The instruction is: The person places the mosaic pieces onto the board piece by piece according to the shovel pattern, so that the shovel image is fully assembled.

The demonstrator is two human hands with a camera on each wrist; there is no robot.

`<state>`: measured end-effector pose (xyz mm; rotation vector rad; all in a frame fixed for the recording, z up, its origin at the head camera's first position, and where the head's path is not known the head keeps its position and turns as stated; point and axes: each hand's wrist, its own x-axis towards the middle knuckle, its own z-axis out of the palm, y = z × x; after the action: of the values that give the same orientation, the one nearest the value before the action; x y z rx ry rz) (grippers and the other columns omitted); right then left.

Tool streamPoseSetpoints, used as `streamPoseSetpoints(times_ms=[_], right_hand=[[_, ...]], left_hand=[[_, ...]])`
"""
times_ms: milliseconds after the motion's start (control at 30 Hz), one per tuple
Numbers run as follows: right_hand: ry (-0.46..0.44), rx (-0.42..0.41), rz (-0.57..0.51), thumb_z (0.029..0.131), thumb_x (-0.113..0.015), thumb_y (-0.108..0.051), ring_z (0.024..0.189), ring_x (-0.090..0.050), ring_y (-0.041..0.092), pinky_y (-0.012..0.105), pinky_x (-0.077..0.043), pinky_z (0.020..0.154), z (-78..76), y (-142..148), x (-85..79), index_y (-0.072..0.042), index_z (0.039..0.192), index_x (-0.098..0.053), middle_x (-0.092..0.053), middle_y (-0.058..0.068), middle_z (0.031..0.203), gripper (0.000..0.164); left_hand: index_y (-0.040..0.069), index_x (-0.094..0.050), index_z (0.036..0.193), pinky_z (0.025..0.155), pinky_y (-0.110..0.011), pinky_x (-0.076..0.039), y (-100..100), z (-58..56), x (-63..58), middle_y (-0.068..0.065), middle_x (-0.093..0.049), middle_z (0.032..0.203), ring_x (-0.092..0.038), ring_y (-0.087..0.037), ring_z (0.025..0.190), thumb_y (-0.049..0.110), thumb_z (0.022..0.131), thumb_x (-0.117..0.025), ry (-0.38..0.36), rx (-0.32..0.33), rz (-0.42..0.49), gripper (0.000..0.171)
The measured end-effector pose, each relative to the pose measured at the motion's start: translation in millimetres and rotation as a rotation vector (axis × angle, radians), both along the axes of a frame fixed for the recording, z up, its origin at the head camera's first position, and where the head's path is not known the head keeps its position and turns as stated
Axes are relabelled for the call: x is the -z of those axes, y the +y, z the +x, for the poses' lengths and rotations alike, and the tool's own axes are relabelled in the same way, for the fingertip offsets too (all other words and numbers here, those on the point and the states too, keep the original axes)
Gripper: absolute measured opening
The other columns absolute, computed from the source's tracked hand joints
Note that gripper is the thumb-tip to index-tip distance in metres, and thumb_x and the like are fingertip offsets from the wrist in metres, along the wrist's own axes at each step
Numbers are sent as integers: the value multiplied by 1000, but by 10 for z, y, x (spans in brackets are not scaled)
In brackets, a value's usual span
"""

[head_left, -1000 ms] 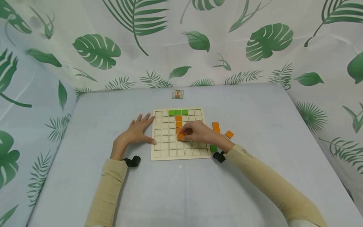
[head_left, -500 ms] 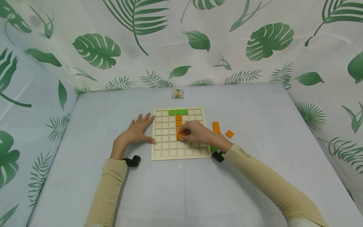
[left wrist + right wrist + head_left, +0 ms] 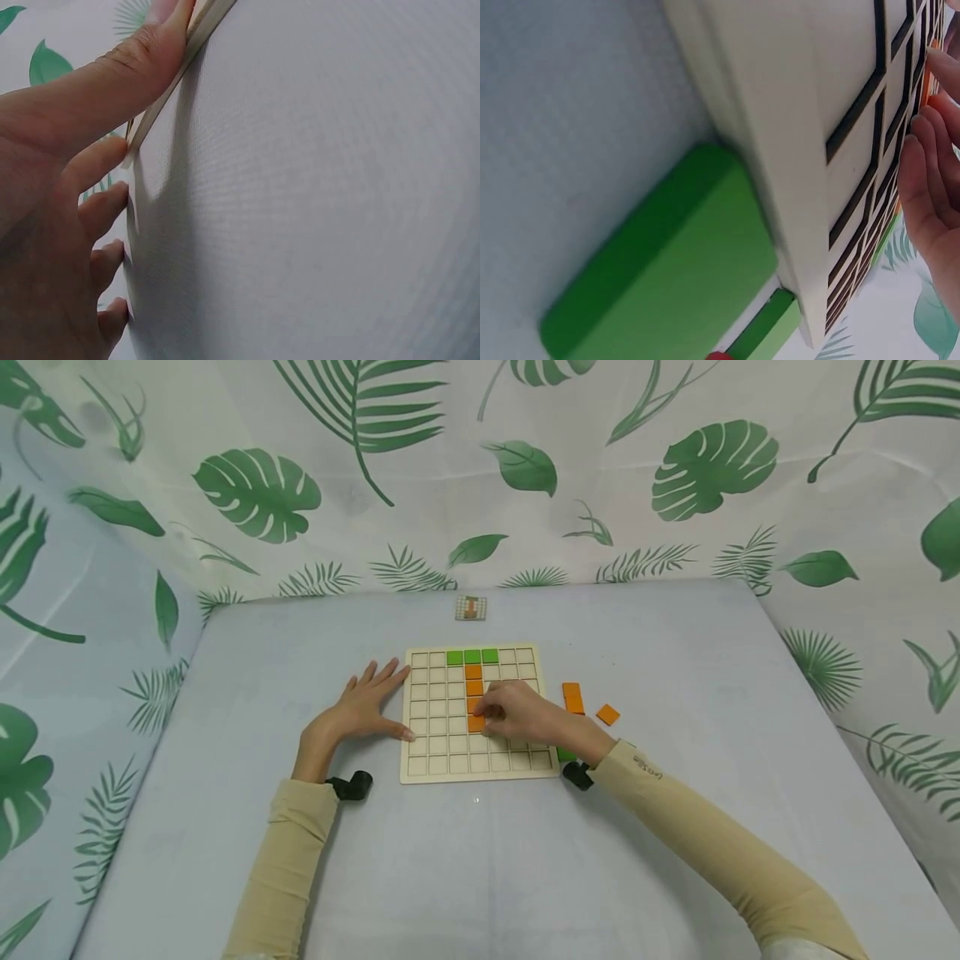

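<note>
A square cream grid board [image 3: 438, 772] lies on the table. Three green tiles [image 3: 472, 657] sit side by side in its far row, and a column of orange tiles [image 3: 473, 672] runs down from the middle one. My right hand [image 3: 521, 710] is over the board, thumb and fingertips at the nearest orange tile [image 3: 476, 724], which lies in its square; the hand covers part of it. In the right wrist view the curled fingers [image 3: 922, 172] are at the grid. With fingers spread, my left hand [image 3: 363, 706] rests along the board's left edge, its thumb [image 3: 142, 60] touching the rim.
Right of the board lie two orange tiles [image 3: 572, 697] together and a turned orange tile [image 3: 608, 715]. Green tiles [image 3: 682, 277] lie against the board's right edge, partly under my right wrist. A small pattern card [image 3: 471, 608] lies behind the board.
The nearest orange tile was slightly askew and now lies straight in its square. My right fingers have shifted slightly on it. The left hand has stayed put.
</note>
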<state>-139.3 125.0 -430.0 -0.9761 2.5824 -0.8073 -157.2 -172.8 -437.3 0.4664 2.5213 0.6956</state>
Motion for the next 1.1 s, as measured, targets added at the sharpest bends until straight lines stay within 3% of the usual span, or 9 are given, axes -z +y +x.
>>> streamPoseSetpoints(times_ms=[633,1100], right_hand=[[-41,86,-85,90,-77,-3,92,-68,20,31,-60,82,44,389,-65,1,112,-75,-75,9,105,23],[25,190,-54,89,-76,-2,87,-63,20,34,-57,77,43,709,-103,-1,109,-76,-73,10,106,20]], left_hand=[[11,-15,166,127,-62,7,4,5,51,-16,-2,174,9,-42,159,40,81,-88,2,4,-2,116],[11,-15,166,126,-64,6,24,19,14,-15,-2,174,11,-42,159,39,81,-87,-13,5,9,115]])
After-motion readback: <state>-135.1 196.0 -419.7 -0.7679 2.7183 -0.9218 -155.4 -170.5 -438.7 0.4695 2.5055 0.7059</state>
